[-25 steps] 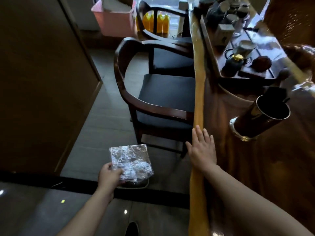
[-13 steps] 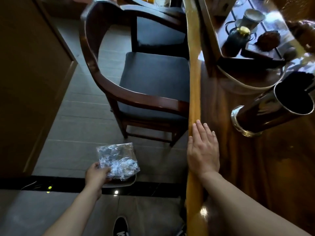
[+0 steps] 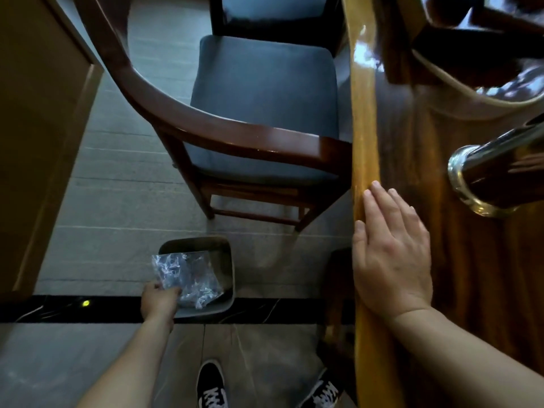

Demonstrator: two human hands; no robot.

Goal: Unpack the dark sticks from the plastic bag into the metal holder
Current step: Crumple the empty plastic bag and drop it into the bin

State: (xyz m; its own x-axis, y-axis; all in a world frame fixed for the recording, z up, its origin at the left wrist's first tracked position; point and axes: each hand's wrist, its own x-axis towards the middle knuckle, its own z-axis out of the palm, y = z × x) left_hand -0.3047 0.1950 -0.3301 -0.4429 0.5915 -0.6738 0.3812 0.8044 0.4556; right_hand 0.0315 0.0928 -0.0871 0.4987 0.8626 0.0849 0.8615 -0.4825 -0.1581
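Observation:
My left hand (image 3: 159, 301) grips a crumpled clear plastic bag (image 3: 188, 275) by its near corner, low over the mouth of a small grey bin (image 3: 226, 248) on the floor. The bag looks flat and see-through; I cannot tell whether anything is inside. My right hand (image 3: 391, 251) rests flat, fingers straight, on the glossy wooden table (image 3: 365, 142) near its left edge. The shiny metal holder (image 3: 485, 178) stands on the table to the right of that hand; its mouth is cut off by the frame edge, so no sticks show.
A dark wooden chair (image 3: 235, 134) with a blue-grey cushion stands against the table's edge just beyond the bin. A brown cabinet (image 3: 38, 113) fills the left. A dark tray (image 3: 471, 48) sits at the table's far right. My two shoes (image 3: 212, 387) are on the tiled floor.
The view has tilted down and the far tea things have left the frame. My left hand has lowered the bag over the grey bin. My right hand stays flat on the table.

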